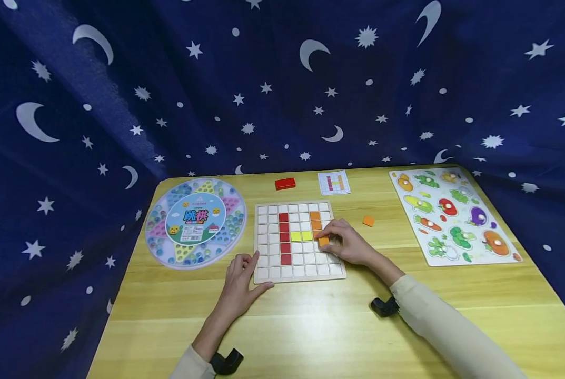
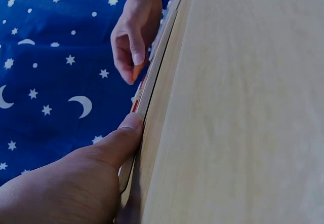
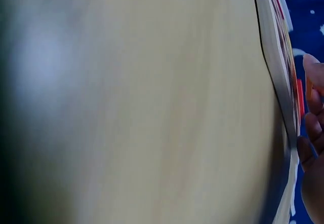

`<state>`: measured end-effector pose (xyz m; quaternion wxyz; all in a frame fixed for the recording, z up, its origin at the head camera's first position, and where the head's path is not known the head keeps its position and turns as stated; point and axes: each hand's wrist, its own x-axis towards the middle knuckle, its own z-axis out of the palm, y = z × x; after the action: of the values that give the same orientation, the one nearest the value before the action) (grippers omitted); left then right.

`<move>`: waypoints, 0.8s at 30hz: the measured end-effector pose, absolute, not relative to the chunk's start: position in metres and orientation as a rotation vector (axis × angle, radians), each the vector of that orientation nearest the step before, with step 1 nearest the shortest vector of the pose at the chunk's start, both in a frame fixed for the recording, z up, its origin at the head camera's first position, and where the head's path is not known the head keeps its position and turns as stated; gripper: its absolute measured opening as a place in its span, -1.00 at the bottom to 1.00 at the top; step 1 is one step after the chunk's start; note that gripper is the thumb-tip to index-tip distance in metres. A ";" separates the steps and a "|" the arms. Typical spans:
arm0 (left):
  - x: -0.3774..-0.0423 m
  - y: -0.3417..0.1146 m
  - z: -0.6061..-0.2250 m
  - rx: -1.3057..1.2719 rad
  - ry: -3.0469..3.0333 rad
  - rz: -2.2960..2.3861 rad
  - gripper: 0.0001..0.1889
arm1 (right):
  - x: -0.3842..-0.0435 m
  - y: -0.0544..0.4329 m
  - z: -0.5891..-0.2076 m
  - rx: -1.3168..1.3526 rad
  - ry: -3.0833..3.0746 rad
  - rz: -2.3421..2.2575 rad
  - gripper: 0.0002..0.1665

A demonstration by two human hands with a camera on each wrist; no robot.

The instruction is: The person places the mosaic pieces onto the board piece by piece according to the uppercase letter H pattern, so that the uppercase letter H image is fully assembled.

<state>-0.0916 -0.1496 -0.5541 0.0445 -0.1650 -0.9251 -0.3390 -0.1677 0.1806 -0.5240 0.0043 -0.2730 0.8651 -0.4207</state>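
A square white grid board lies on the table, with a column of several red tiles, two yellow tiles side by side and a column of orange tiles. Between thumb and fingers, my right hand pinches an orange square tile low over the grid, just below the orange column. My left hand rests at the board's near left corner, thumb along the front edge and index finger at the left side. In the left wrist view, the left thumb lies against the board's edge.
A loose orange tile lies right of the board. Behind it are a red block and a small pattern card. A round Chinese checkers set stands left, a vegetable puzzle board right. A starry curtain hangs behind.
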 end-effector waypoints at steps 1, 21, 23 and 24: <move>-0.092 -0.149 -0.554 -0.503 -2.829 -1.035 -0.07 | -0.168 0.178 -0.524 -0.870 2.706 -1.314 -0.67; -0.092 -0.150 -0.553 -0.496 -2.845 -1.037 -0.06 | -0.168 0.170 -0.531 -0.891 2.734 -1.206 -0.68; -0.092 -0.149 -0.554 -0.498 -2.844 -1.036 -0.06 | -0.168 0.171 -0.531 -0.903 2.729 -1.209 -0.68; -0.092 -0.149 -0.554 -0.499 -2.844 -1.036 -0.06 | -0.168 0.171 -0.531 -0.904 2.724 -1.212 -0.67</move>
<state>-0.0919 -0.1492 -0.5539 0.0368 -0.1627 -0.9265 -0.3373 -0.1677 0.1711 -0.5308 0.0128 -0.2902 0.8743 -0.3889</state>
